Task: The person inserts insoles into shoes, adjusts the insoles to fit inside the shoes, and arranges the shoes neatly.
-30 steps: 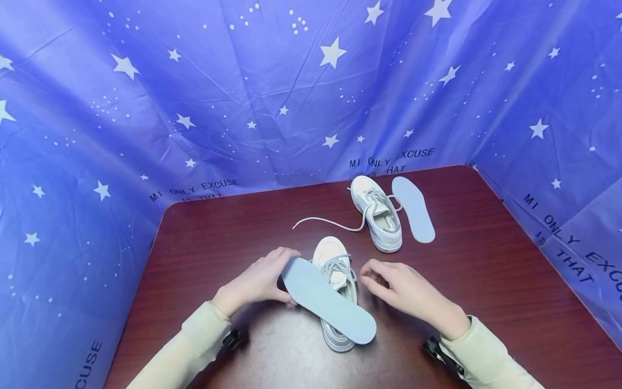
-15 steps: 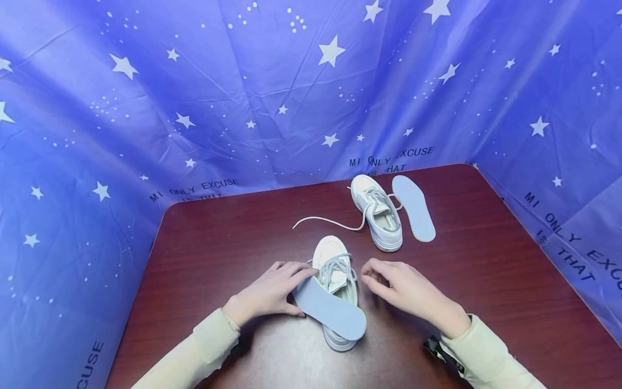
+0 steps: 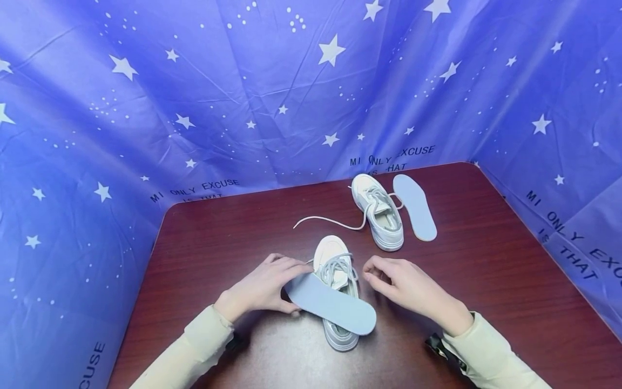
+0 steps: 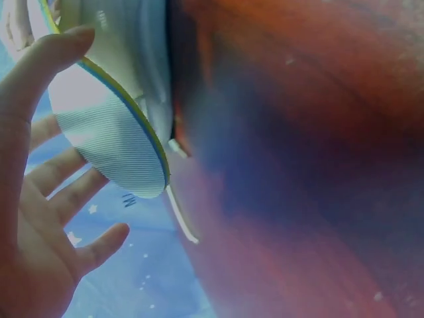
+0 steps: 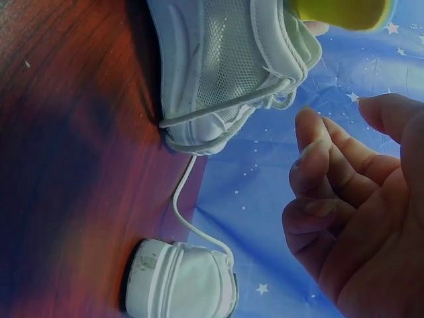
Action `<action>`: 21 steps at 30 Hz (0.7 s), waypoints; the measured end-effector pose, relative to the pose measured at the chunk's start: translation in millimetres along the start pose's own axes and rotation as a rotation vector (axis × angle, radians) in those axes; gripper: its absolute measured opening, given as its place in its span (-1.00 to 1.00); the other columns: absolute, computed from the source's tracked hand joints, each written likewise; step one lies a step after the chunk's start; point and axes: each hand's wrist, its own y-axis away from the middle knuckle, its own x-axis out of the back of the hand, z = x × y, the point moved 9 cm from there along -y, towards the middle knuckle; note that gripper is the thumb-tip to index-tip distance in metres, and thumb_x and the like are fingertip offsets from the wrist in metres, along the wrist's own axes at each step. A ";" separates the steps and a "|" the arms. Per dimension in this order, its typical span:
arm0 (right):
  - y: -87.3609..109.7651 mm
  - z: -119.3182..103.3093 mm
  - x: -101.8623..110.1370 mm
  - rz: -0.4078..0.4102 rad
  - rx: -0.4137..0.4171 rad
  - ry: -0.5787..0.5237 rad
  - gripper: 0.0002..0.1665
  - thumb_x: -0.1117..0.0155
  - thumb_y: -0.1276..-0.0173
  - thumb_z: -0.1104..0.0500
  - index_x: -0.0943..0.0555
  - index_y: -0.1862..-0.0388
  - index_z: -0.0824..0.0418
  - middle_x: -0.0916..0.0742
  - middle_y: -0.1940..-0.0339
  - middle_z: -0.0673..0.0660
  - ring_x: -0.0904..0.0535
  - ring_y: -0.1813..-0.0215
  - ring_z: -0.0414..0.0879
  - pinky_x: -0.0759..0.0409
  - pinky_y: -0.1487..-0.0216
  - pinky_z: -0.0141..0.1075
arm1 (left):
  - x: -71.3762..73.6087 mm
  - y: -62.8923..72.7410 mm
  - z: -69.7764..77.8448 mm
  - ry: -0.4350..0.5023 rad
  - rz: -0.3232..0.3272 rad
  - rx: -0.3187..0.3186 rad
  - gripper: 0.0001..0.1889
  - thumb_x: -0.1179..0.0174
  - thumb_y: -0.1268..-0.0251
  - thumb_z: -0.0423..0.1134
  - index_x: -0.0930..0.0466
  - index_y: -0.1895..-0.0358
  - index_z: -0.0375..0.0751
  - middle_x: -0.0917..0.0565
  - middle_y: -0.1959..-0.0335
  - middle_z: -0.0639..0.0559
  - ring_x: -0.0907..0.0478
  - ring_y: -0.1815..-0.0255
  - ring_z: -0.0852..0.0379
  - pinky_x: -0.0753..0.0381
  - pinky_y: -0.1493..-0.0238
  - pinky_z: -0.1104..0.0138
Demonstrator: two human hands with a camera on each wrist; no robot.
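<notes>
The left hand (image 3: 264, 285) pinches the insole (image 3: 335, 306), probably light, flexible and best held by its edges, while the right hand (image 3: 404, 284), fingers loosely curled, holds nothing.

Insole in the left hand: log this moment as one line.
left hand: holds insole over near shoe | right hand: holds nothing, beside near shoe | far shoe: second insole beside it

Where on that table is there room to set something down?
Bare: the table left of the loose lace, and between the right hand and right edge. Crowded: the near shoe beneath the held insole, and the far shoe beside the second insole.
</notes>
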 end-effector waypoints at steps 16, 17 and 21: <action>-3.5 -12.5 18.5 0.070 0.043 0.060 -0.87 -0.40 -0.38 0.17 -0.65 0.17 -0.06 -0.58 0.35 -0.29 -0.52 0.31 -0.36 -0.53 0.27 -0.41 | 27.8 -0.4 1.5 0.037 0.102 0.008 -0.28 -0.55 0.08 0.14 -0.60 -0.21 -0.03 -0.65 -0.02 0.18 -0.54 -0.08 0.18 -0.46 -0.15 0.13; -4.0 -15.2 19.2 0.073 0.051 0.063 -0.86 -0.41 -0.36 0.16 -0.65 0.16 -0.05 -0.59 0.32 -0.28 -0.53 0.29 -0.35 -0.55 0.25 -0.40 | 29.0 -0.8 2.5 0.038 0.114 0.001 -0.29 -0.55 0.08 0.14 -0.61 -0.20 -0.04 -0.65 -0.01 0.18 -0.54 -0.06 0.18 -0.46 -0.12 0.14; -8.5 -29.4 17.3 0.065 0.123 0.078 -0.80 -0.49 -0.29 0.12 -0.66 0.15 0.02 -0.64 0.27 -0.20 -0.54 0.23 -0.30 -0.58 0.17 -0.35 | 32.8 -2.2 5.4 0.042 0.148 -0.018 -0.35 -0.54 0.06 0.12 -0.63 -0.13 -0.06 -0.67 0.04 0.19 -0.55 -0.01 0.18 -0.45 -0.11 0.15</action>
